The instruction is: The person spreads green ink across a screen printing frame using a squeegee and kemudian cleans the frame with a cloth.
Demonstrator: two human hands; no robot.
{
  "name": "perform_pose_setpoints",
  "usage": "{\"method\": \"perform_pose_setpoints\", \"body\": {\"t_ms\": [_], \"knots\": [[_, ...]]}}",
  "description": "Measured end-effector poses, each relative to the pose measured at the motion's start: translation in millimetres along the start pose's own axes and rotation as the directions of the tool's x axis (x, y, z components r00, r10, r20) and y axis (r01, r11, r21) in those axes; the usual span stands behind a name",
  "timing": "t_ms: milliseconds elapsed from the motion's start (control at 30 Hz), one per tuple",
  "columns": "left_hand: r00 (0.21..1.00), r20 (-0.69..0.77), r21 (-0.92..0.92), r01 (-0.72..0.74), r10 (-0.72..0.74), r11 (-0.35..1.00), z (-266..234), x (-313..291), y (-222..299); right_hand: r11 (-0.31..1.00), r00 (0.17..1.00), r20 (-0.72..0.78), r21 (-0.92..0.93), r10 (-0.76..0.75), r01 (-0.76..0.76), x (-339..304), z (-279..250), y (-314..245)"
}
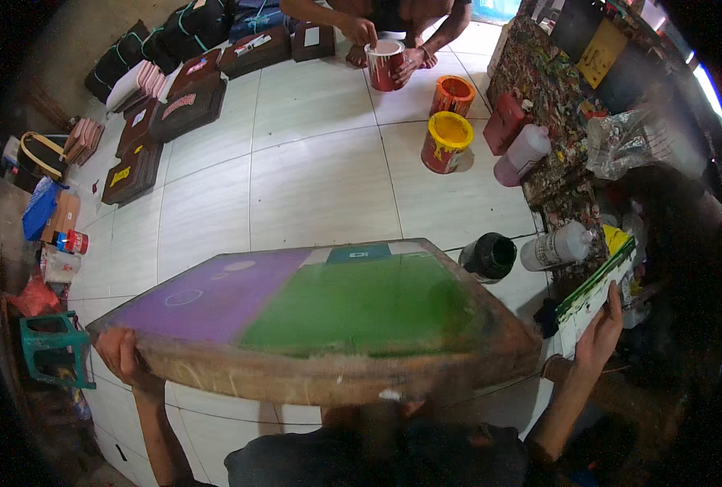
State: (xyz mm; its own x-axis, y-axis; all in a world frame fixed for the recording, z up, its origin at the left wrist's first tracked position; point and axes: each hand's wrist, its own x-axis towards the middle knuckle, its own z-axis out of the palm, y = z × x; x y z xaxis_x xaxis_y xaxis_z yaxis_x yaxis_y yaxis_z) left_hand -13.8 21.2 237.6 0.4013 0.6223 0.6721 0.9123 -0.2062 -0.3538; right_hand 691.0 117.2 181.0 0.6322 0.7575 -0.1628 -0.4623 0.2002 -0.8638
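In front of me a wood-framed printing screen (361,341) is held up at a tilt, its mesh purple on the left and green on the right, with a small teal patch at the far edge. My left hand (125,357) is closed around its near left corner. Out to the right, my right hand (600,329) grips a flat white board (576,325) whose upper edge is smeared with dark green ink. The screen's underside is hidden. A dark jar with green at its mouth (488,258) stands just past the screen's right side, beside a whitish bottle (556,246).
Yellow (446,144) and orange (453,97) paint cans stand farther off, near a pinkish bottle (523,154) by a paint-crusted block (540,73). Another person's hand (410,65) steadies a dark red can (385,69). Brown stacks (186,105) line the left; a green stool (56,349) stands near left.
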Motion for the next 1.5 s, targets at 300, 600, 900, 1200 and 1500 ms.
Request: {"method": "perform_pose_setpoints", "body": {"t_ms": [300,600,900,1200,1500], "knots": [[0.999,0.050,-0.073,0.016,-0.012,0.997,-19,-62,53,0.993,0.955,0.285,0.055,0.083,-0.103,14,30,6],[0.866,0.459,-0.160,0.299,-0.197,0.941,21,-207,198,0.983,0.969,0.166,-0.025,0.185,-0.184,-6,21,0],[0.702,0.645,-0.108,0.475,-0.302,0.874,39,-270,244,0.887,0.909,-0.085,-0.198,0.409,-0.417,-40,-3,52],[0.700,0.623,-0.131,0.533,-0.349,0.836,47,-283,250,0.873,0.872,-0.051,-0.015,0.487,-0.488,-42,13,74],[0.688,0.642,-0.090,0.506,-0.338,0.858,46,-289,250,0.890,0.880,-0.129,0.077,0.457,-0.450,10,6,139]]}}
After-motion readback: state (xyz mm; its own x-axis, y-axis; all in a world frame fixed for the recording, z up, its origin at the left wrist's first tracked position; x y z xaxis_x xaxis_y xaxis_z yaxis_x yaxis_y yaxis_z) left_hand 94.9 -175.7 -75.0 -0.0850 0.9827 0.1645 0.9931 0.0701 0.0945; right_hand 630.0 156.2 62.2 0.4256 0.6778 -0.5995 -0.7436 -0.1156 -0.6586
